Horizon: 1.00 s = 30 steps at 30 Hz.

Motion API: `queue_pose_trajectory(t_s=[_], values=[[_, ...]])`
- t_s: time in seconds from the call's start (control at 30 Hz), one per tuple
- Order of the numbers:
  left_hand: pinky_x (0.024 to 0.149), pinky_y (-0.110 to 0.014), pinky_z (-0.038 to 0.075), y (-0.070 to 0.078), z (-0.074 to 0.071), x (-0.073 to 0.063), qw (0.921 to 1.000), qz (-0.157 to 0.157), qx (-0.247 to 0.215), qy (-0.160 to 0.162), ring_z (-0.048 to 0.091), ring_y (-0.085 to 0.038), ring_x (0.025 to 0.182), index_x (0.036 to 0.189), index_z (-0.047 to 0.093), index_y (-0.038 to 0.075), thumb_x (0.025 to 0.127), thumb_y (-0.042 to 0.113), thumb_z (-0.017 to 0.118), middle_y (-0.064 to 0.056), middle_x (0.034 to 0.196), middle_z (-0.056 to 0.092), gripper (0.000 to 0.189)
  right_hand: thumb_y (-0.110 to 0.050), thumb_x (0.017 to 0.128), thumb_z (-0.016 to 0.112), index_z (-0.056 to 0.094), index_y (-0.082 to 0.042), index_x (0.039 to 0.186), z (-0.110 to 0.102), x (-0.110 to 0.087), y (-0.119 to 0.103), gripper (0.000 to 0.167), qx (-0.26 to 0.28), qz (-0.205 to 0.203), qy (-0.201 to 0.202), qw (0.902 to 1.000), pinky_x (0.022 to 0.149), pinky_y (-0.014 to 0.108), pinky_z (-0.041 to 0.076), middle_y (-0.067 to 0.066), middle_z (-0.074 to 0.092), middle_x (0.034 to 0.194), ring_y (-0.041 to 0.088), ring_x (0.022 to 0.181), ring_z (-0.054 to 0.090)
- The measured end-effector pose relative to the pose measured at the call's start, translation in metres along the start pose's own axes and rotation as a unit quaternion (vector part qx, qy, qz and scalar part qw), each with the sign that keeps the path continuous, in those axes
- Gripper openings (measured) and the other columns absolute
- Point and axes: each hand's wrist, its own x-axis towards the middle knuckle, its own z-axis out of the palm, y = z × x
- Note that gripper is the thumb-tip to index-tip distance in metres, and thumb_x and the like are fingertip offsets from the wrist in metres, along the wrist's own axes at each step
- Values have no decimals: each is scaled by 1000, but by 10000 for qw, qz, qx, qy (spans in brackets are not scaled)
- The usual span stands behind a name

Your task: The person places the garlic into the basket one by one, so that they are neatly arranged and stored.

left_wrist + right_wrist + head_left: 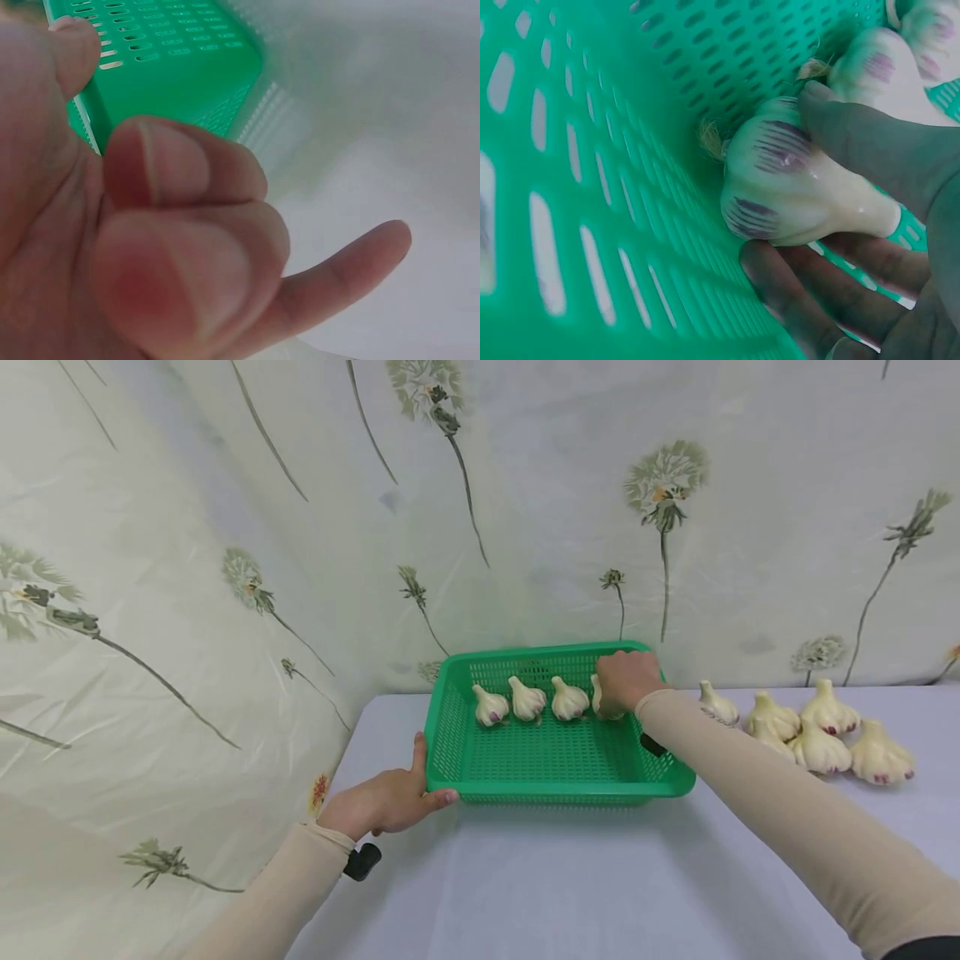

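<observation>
In the head view a green plastic basket (555,788) stands on the table. Three garlic bulbs (528,700) sit in a row inside it. My right hand (626,681) reaches into the basket's right end and holds another garlic bulb (780,172) between thumb and fingers. In the right wrist view this bulb has purple streaks and lies close to the slotted wall. At the front left corner, my left hand (386,802) touches the basket, its thumb against the front rim and its forefinger along the left side. In the left wrist view two of its fingers (195,165) are bent, holding nothing.
Several more garlic bulbs (821,747) lie on the table (555,877) to the right of the basket, partly behind my right forearm. A flower-printed curtain (540,527) hangs behind the table and along its left side.
</observation>
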Motion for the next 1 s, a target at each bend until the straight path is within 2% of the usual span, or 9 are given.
queue_pose_trajectory(t_s=[0.23, 0.37, 0.43, 0.47, 0.57, 0.7, 0.83, 1.0], values=[[57, -39, 51, 4, -2, -1, 9999, 83, 91, 17, 72, -36, 69, 168, -20, 11, 102, 66, 56, -12, 80, 66, 115, -39, 82, 90, 71, -8, 97, -3, -5, 4, 39, 119, 84, 13, 9999, 64, 44, 54, 8, 68, 80, 28, 73, 65], [57, -39, 51, 6, -1, 0, 9999, 73, 99, 12, 72, -36, 69, 168, -20, 12, 102, 67, 56, -13, 81, 66, 115, -42, 83, 89, 70, -10, 90, -7, -9, 7, 38, 485, 185, 29, 9986, 64, 43, 51, 7, 67, 80, 26, 72, 63], [58, -39, 51, 7, 0, 0, 9999, 60, 105, 6, 72, -36, 69, 168, -20, 13, 102, 68, 56, -12, 81, 66, 114, -44, 85, 87, 71, -9, 91, -10, -12, 10, 39, 787, 193, 53, 9967, 64, 42, 50, 8, 68, 82, 26, 73, 62], [58, -39, 51, 7, 0, 1, 9999, 57, 112, 2, 72, -36, 69, 168, -20, 13, 102, 68, 55, -12, 81, 66, 114, -45, 86, 86, 72, -7, 93, -12, -14, 12, 41, 944, 181, 71, 9953, 64, 42, 49, 9, 68, 83, 26, 73, 61], [58, -39, 51, 7, 2, 1, 9999, 58, 85, -10, 72, -36, 70, 168, -20, 14, 102, 69, 55, -12, 82, 67, 115, -46, 89, 83, 75, 0, 111, -19, -21, 18, 51, 1312, 84, 238, 9910, 68, 47, 56, 19, 74, 102, 32, 83, 68], [57, -39, 51, 7, 4, 0, 10000, 33, 51, -33, 71, -34, 70, 168, -20, 13, 102, 69, 55, -12, 82, 66, 115, -48, 94, 78, 70, 5, 130, -31, -33, 27, 65, 1497, 27, 428, 9878, 74, 53, 60, 28, 71, 128, 40, 98, 73], [59, -39, 51, 5, 1, -2, 10000, 39, 79, -23, 70, -32, 68, 168, -20, 12, 102, 68, 55, -12, 81, 66, 116, -50, 96, 74, 71, 5, 129, -42, -48, 42, 63, 1547, 81, 594, 9861, 68, 51, 60, 27, 72, 124, 39, 96, 73], [69, -43, 53, 4, -3, -2, 9999, 37, 38, -95, 74, -39, 67, 167, -23, 10, 103, 67, 55, -14, 84, 68, 116, -47, 99, 71, 70, 5, 128, -55, -66, 65, 60, 1560, 118, 753, 9848, 67, 50, 58, 27, 73, 121, 40, 98, 73]])
